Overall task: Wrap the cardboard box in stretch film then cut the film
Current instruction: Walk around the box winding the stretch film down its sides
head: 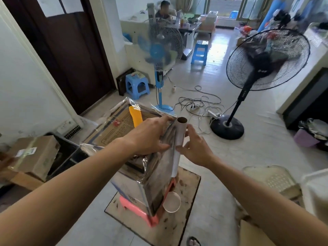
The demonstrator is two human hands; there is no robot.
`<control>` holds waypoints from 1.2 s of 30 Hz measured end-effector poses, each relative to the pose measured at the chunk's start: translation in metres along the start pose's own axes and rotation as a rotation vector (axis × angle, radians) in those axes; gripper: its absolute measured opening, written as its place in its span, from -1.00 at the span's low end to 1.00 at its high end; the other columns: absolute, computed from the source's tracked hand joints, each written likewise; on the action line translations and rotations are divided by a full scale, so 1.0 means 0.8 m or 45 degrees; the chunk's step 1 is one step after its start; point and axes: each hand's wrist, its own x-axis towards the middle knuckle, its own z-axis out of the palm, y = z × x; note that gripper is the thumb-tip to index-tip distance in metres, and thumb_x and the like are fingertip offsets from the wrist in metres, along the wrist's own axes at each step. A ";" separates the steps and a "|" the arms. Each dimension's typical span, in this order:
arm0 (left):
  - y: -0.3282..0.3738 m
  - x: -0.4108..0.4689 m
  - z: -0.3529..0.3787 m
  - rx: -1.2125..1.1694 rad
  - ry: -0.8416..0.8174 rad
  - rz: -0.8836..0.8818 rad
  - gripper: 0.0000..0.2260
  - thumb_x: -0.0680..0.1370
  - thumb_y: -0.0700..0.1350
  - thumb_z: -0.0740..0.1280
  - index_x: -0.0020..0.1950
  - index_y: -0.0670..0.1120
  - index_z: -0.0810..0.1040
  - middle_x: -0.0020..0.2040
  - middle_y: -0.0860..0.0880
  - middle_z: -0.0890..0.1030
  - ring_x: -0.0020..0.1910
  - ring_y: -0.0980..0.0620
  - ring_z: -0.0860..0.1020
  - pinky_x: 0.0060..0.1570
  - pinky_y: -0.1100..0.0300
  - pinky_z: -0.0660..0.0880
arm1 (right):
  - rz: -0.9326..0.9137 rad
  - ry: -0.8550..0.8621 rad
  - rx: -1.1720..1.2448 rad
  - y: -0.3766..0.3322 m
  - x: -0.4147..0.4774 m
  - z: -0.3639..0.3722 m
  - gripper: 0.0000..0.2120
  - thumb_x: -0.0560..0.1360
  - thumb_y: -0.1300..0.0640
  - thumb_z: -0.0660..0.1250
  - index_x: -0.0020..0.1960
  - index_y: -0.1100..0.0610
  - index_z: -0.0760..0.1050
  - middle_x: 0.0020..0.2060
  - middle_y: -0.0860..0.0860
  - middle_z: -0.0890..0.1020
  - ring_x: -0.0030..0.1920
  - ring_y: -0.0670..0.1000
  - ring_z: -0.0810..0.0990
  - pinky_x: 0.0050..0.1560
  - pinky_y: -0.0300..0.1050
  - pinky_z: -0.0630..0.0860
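Left hand (pixel 149 136): bare; 4 fingers and thumb in view, knuckles and back of the hand toward the camera.
Right hand (pixel 195 150): bare; thumb and back of the hand in view, fingertips partly hidden.
Left forearm (pixel 71 183): bare over its whole visible length, from the wrist to the lower left frame edge.
Right forearm (pixel 257 197): bare over its whole visible length, from the wrist to the lower right frame edge.
Foot (pixel 194 243): 1 foot at the bottom frame edge, toes showing; left or right cannot be told.
Footwear: open sandal (pixel 191 239) with a dark strap across the toes.
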 end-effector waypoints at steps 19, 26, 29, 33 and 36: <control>0.010 0.016 0.034 0.204 0.154 -0.265 -0.27 0.39 0.08 0.45 0.52 -0.04 0.32 0.16 -0.01 0.59 0.14 0.00 0.56 0.11 0.09 0.54 | -0.984 -0.011 -0.389 0.028 0.067 -0.059 -0.32 0.31 -0.07 0.61 0.24 0.08 0.30 -0.03 0.09 0.64 -0.27 -0.14 0.42 -0.38 -0.06 0.59; 0.019 0.011 0.035 0.226 0.173 -0.286 -0.46 0.45 0.06 0.40 0.42 0.01 0.41 0.07 0.01 0.56 0.03 0.03 0.53 0.00 0.17 0.50 | -1.220 -0.353 -0.395 0.003 0.107 -0.085 -0.65 0.44 -0.07 0.50 0.04 0.14 0.51 0.26 0.14 0.51 0.21 0.13 0.51 0.16 0.05 0.53; 0.017 0.011 0.028 0.085 0.162 -0.392 -0.51 0.42 0.08 0.47 0.32 0.05 0.50 0.02 0.06 0.59 -0.02 0.07 0.54 -0.05 0.18 0.50 | -1.310 -0.540 -0.465 -0.004 0.133 -0.091 -0.57 0.44 -0.13 0.47 0.10 0.19 0.57 0.25 0.08 0.58 0.28 0.10 0.51 0.29 0.11 0.50; 0.015 0.010 0.019 -0.151 0.124 -0.540 -0.43 0.36 0.12 0.55 0.34 0.09 0.51 0.03 0.12 0.62 -0.04 0.16 0.56 -0.01 0.12 0.53 | -1.492 -0.631 -0.497 0.003 0.161 -0.101 -0.55 0.47 -0.23 0.38 0.15 0.11 0.53 0.23 0.05 0.60 0.28 0.13 0.51 0.11 0.18 0.59; 0.017 0.012 0.017 -0.208 0.072 -0.676 -0.41 0.36 0.13 0.55 0.37 0.17 0.48 0.04 0.12 0.61 -0.01 0.13 0.57 0.00 0.07 0.54 | -1.672 -0.667 -0.436 0.004 0.180 -0.100 -0.63 0.45 -0.17 0.43 0.09 0.04 0.46 0.17 0.06 0.61 0.23 0.16 0.52 -0.04 0.05 0.63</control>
